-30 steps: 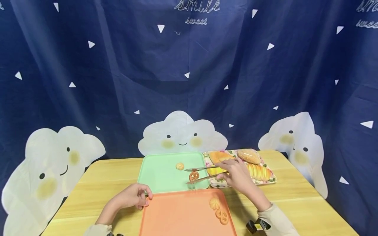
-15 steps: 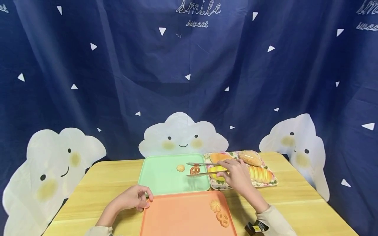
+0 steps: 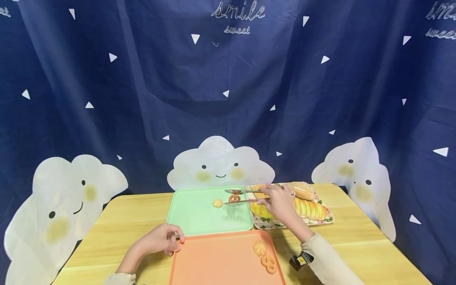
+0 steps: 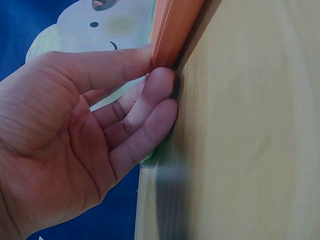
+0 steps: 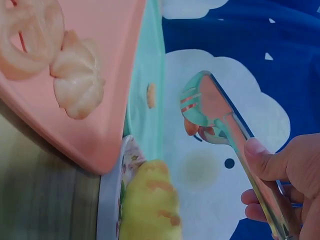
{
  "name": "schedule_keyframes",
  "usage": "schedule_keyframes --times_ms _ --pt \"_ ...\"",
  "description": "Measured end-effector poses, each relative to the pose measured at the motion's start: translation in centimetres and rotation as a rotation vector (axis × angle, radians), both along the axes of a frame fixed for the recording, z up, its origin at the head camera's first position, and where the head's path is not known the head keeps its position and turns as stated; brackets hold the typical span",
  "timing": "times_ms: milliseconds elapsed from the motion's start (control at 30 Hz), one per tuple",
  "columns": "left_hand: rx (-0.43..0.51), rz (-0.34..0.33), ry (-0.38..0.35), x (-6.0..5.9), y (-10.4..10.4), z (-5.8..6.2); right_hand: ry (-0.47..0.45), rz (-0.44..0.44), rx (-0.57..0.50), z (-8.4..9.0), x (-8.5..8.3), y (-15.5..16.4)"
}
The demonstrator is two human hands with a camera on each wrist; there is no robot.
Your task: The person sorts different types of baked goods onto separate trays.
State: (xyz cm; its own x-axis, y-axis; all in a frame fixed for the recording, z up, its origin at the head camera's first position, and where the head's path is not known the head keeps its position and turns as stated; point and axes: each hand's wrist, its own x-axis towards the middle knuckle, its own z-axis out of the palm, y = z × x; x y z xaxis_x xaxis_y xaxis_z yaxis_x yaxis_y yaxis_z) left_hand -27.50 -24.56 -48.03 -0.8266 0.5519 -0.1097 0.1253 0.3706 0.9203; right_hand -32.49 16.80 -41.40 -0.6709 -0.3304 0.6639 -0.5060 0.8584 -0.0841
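The pretzel cookie (image 3: 234,198), pinched in the tongs (image 3: 246,196) squeezed by the right hand (image 3: 281,202), has moved up toward twelve o'clock over the green tray (image 3: 189,219), while the left hand (image 3: 160,239) pinches the orange tray (image 3: 213,261).

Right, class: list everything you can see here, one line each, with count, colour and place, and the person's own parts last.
Green tray: one, mint green, table centre.
Orange tray: one, nearest the person.
Floral tray: one, right of the green tray, holding breads.
Flower cookie: one, pale, on the green tray.
Pretzel cookie: one, orange-brown, between the tongs' tips.
Cookies: two, on the orange tray.
Tongs: one, metal.
Table: one, wooden.
Left hand: pinches the orange tray's corner.
Right hand: grips the tongs.
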Motion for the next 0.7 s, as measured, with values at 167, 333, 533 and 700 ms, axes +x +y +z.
schedule_keyframes --times_ms 167,333,533,700 --pt "-0.005 -0.009 0.011 0.0 0.0 0.0 -0.043 -0.028 0.034 -0.4 -1.2 -0.5" --pt "-0.015 -0.012 0.023 -0.1 -0.1 0.0 -0.107 -0.065 0.069 -0.9 -2.0 -1.2" --pt "0.003 -0.014 0.006 -0.2 -0.1 -0.1 -0.133 -0.081 0.072 -1.4 -2.6 -1.7" --pt "0.016 -0.014 -0.006 -0.2 -0.2 -0.2 -0.131 -0.082 0.087 -1.6 -2.9 -1.8"
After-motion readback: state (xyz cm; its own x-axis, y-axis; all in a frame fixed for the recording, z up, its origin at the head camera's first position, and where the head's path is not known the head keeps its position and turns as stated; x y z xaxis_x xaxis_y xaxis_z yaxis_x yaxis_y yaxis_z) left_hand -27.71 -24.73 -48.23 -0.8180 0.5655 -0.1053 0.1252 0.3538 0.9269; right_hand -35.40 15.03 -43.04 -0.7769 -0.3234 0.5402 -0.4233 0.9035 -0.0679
